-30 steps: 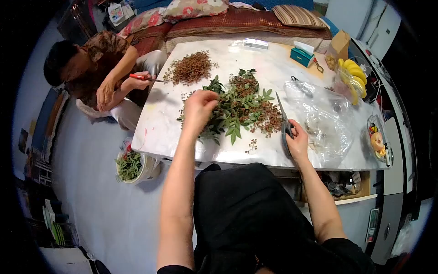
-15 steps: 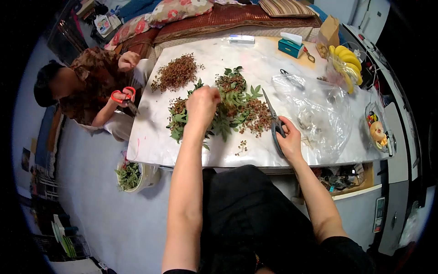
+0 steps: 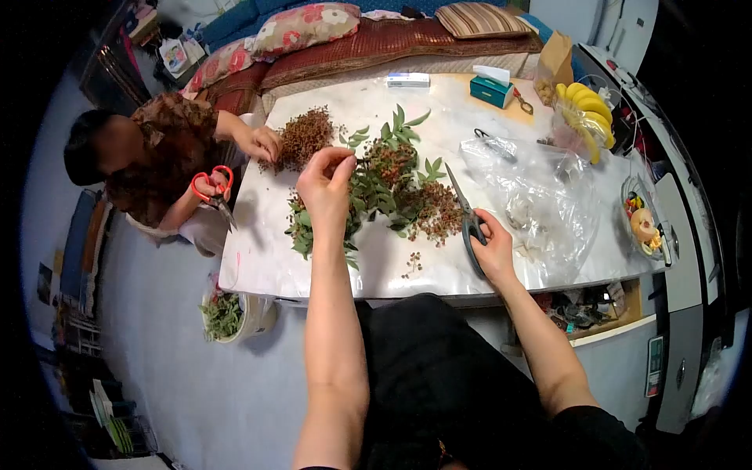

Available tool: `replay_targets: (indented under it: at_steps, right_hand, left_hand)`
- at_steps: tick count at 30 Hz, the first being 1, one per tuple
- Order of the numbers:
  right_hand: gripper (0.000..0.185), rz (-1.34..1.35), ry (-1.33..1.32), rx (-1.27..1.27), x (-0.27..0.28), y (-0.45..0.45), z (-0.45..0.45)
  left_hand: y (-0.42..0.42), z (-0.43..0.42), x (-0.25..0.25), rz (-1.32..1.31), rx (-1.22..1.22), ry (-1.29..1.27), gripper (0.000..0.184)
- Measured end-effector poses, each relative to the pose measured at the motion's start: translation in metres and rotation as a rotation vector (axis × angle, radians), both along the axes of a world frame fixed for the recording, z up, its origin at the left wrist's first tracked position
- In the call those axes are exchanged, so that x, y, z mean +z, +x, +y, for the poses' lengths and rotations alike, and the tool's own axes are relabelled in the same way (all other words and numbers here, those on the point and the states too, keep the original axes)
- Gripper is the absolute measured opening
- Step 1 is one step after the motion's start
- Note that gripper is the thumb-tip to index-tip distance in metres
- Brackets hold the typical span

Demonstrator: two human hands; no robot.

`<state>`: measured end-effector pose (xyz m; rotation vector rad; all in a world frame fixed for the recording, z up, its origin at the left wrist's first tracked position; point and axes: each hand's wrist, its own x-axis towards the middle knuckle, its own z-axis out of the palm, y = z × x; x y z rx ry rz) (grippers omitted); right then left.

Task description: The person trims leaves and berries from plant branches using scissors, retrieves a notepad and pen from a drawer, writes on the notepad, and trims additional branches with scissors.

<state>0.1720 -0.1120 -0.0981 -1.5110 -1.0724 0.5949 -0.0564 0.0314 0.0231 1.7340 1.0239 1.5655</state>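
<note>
My left hand (image 3: pixel 327 182) is closed in a pinch above the left side of a heap of leafy sprigs (image 3: pixel 372 192). What its fingertips hold is too small to make out. Clusters of small brown berries (image 3: pixel 439 211) lie among and beside the leaves. In my right hand (image 3: pixel 493 249) is a pair of dark-handled scissors (image 3: pixel 464 205), blades pointing up and away over the table, right of the berries. A small berry sprig (image 3: pixel 412 265) lies near the front edge.
A co-worker (image 3: pixel 157 157) at the left holds red-handled scissors (image 3: pixel 213 188) and reaches to a berry pile (image 3: pixel 307 135). A plastic bag (image 3: pixel 540 211), bananas (image 3: pixel 589 110) and a tissue box (image 3: pixel 491 92) stand right. Below are a bucket (image 3: pixel 254 317) and an open drawer (image 3: pixel 619 329).
My left hand has moved slightly left, and leaves now stick up behind the heap. My right hand keeps the scissors. The co-worker's free hand has come down to the berry pile.
</note>
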Motion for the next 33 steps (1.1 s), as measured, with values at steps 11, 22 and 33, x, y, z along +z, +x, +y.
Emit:
replay_targets:
  at_steps: [11,22,33]
  right_hand:
    - [0.058,0.694,0.02,0.337,0.034,0.002,-0.027]
    - [0.045,0.615,-0.119,0.514,0.095,-0.049,-0.028]
    - [0.03,0.674,-0.111,0.418,0.106,-0.04,-0.03]
  left_hand:
    - [0.008,-0.013,-0.007,-0.456,-0.19,-0.267,0.007]
    - [0.029,-0.027,-0.013,-0.202,-0.095,0.01,0.009]
    - [0.032,-0.032,-0.007,-0.404,-0.211,-0.19,0.004]
